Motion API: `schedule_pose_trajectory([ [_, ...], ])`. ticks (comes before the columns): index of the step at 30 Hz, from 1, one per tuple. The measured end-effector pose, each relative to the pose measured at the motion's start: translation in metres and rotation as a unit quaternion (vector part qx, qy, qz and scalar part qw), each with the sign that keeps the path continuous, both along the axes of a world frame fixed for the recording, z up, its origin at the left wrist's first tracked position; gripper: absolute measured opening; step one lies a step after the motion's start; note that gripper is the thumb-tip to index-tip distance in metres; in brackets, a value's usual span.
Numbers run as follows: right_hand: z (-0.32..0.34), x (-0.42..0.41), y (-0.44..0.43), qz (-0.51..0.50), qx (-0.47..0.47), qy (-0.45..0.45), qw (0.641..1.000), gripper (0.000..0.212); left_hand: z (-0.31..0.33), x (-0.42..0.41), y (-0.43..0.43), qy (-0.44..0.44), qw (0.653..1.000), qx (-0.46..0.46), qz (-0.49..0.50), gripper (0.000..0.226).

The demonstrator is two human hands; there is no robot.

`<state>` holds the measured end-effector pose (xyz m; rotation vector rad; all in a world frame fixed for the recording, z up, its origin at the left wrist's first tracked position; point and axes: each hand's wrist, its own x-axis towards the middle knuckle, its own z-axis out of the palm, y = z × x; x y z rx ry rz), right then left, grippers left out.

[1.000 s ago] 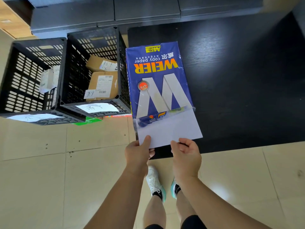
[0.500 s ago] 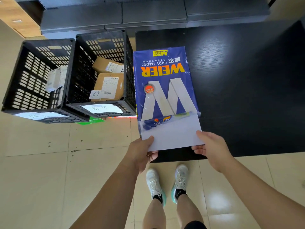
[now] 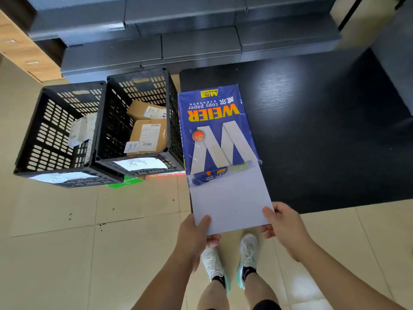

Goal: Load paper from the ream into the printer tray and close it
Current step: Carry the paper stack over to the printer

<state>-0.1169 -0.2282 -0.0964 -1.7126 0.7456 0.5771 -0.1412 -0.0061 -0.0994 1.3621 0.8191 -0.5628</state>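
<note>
1. At the far left, a black slotted crate (image 3: 55, 135) stands on the tiled floor (image 3: 55, 253) with a handwritten white label on its near rim and pale packets inside.
2. Just beside it, touching, a second black slotted crate (image 3: 138, 90) holds two cardboard parcels (image 3: 148, 135) with shipping labels; it also carries a handwritten label on its near rim.
3. The left hand (image 3: 194, 236) grips the near left corner of the white paper stack (image 3: 230, 204), thumb on top and fingers (image 3: 213, 239) curled under, clamped on the sheets.
4. The paper stack sticks out of the torn near end of the blue WEIER copy paper ream (image 3: 214, 130) and overhangs the near edge of the surface.
5. The ream lies flat along the left edge of the black surface (image 3: 324, 130), its printed face up and its far end towards the grey shelving (image 3: 201, 41).
6. The right hand (image 3: 286, 224) holds the near right corner of the stack, thumb on top, fingers beneath, closed on the paper.
7. Below the paper, two pale sneakers (image 3: 228, 265) stand on the floor.
</note>
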Motion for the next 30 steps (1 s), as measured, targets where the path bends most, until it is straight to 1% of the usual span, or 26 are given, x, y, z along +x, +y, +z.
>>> schedule_pose_trajectory([
  [8, 0.026, -0.069, -0.019, -0.016, -0.014, -0.027, 0.999, 0.014, 0.037, -0.061, -0.015, -0.023, 0.999, 0.012, -0.02, 0.013],
  [13, 0.046, -0.119, -0.037, -0.041, 0.011, -0.049, 0.998, 0.012, 0.049, -0.107, -0.032, -0.042, 0.998, 0.038, -0.025, 0.009],
  [17, 0.06, -0.16, -0.063, -0.054, 0.034, -0.069, 0.996, 0.012, 0.073, -0.146, -0.057, -0.063, 0.996, 0.032, -0.045, 0.01],
  [21, 0.09, -0.207, -0.1, -0.091, 0.039, -0.1, 0.99, 0.011, 0.097, -0.178, -0.096, -0.096, 0.991, 0.053, -0.082, 0.012],
  [25, 0.129, -0.245, -0.153, -0.137, 0.017, -0.134, 0.981, 0.014, 0.126, -0.175, -0.152, -0.121, 0.984, 0.046, -0.123, 0.012],
  [27, 0.148, -0.26, -0.183, -0.174, 0.004, -0.154, 0.973, 0.014, 0.145, -0.169, -0.187, -0.141, 0.975, 0.032, -0.166, 0.014],
  [30, 0.17, -0.281, -0.228, -0.246, -0.019, -0.174, 0.953, 0.015, 0.171, -0.159, -0.248, -0.176, 0.953, 0.007, -0.248, 0.017],
])
